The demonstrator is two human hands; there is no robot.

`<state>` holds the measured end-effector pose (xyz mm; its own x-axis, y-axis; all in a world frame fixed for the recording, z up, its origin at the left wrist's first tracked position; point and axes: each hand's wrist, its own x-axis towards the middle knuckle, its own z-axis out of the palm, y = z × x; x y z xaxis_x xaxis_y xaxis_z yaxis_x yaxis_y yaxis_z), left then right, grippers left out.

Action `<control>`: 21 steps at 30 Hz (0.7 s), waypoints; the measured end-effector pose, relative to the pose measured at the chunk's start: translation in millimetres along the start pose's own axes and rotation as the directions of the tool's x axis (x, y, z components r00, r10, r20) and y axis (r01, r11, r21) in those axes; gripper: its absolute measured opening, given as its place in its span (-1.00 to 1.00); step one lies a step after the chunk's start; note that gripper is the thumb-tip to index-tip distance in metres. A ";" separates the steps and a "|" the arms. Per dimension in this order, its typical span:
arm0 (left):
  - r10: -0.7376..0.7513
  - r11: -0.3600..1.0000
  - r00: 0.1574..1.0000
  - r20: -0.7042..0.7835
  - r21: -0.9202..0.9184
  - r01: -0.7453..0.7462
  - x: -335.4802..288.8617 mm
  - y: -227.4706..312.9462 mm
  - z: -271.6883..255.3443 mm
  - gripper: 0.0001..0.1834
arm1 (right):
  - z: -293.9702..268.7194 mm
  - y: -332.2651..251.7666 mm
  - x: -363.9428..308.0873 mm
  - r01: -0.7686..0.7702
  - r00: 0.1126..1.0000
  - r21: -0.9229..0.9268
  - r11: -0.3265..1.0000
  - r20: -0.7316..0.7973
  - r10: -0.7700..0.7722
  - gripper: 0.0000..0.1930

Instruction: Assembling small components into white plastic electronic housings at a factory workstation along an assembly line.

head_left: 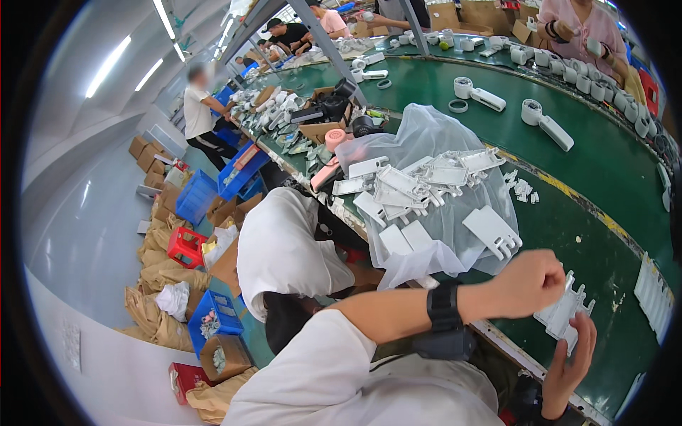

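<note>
My left hand is curled into a fist above the green table, a black strap around its wrist. What it holds, if anything, is hidden. Just beyond it lies a white moulded plastic panel with small tabs along its edges. My right hand is at the panel's near end, thumb and fingers spread apart along its edge. To the left, a pile of white plastic covers lies on a translucent plastic bag. One white cover sits at the bag's right side, near my left hand.
Small white pieces lie right of the bag. White handheld fans rest on the green belt. More white panels stand at the right. A person in white bends low beside me at the table's edge. Co-workers sit across.
</note>
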<state>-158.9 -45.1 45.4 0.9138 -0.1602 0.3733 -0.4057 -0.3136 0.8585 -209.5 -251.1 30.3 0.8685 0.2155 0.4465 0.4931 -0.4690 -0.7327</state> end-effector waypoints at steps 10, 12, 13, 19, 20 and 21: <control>-0.099 0.972 0.995 0.032 -0.211 0.103 -40.7 5.1 18.0 -0.91 | 28.2 -16.9 10.0 0.136 0.989 -0.058 0.989 0.063 -0.132 -0.70; -0.097 0.971 0.993 0.066 -0.213 0.109 -43.6 3.5 16.5 -0.91 | 26.3 -14.9 9.8 0.138 0.989 -0.049 0.989 0.059 -0.135 -0.71; -0.096 0.970 0.990 0.101 -0.214 0.116 -44.9 3.8 16.2 -0.91 | 25.6 -13.8 9.8 0.160 0.987 -0.048 0.986 0.033 -0.158 -0.73; -0.382 0.849 0.917 0.113 -0.348 0.396 -47.2 20.0 11.6 -0.89 | 24.1 -9.1 5.1 0.093 0.994 -0.010 0.996 -0.055 -0.094 -0.81; -0.382 0.848 0.916 0.120 -0.350 0.399 -48.1 19.5 13.9 -0.89 | 25.7 -10.7 4.7 0.074 0.993 -0.020 0.997 -0.087 -0.076 -0.83; -0.292 0.896 0.954 0.068 -0.329 0.298 -50.0 19.5 15.8 -0.88 | 27.4 -13.1 4.3 0.071 0.994 -0.022 0.997 -0.087 -0.073 -0.83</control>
<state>-212.8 -57.9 37.9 0.9888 -0.1249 0.0815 -0.0847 -0.0206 0.9962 -210.9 -220.6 27.7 0.8226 0.1738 0.5413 0.5521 -0.4716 -0.6876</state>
